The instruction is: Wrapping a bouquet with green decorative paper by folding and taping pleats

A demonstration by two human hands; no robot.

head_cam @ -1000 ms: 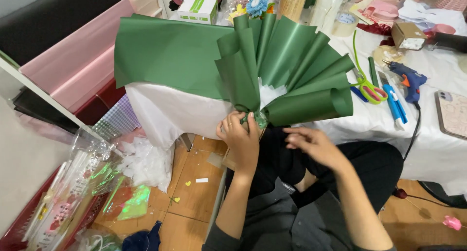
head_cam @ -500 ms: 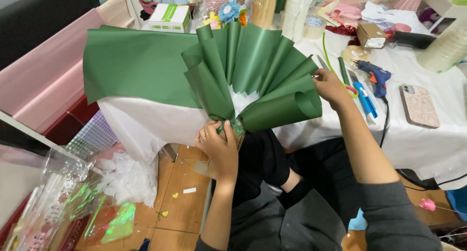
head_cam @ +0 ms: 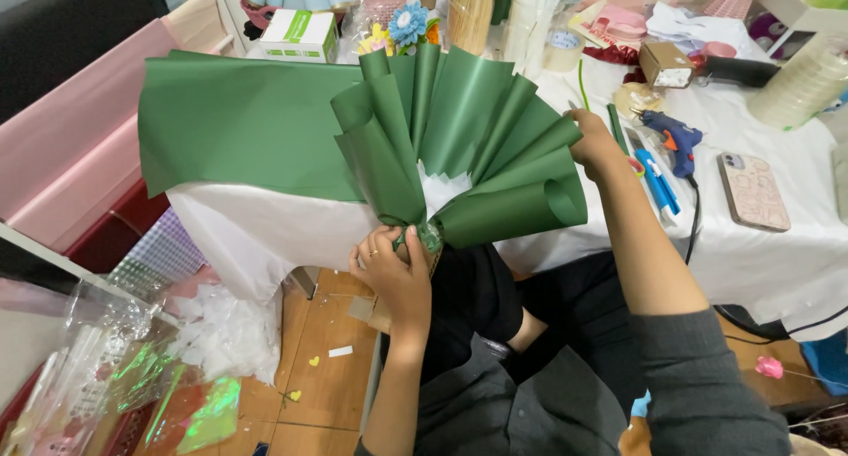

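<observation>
From the head view, the left hand [head_cam: 395, 275] gripped the gathered base of the green paper bouquet wrap [head_cam: 459, 147] at the white table's [head_cam: 760, 253] edge; the right hand [head_cam: 594, 144] apparently pinched its outer fold, beside a blue glue gun [head_cam: 671, 140].

A fan of dark green paper folds [head_cam: 459, 147] stands upright over the table's [head_cam: 751, 253] near edge, pinched at its base, beside a flat green sheet [head_cam: 238, 125].
</observation>
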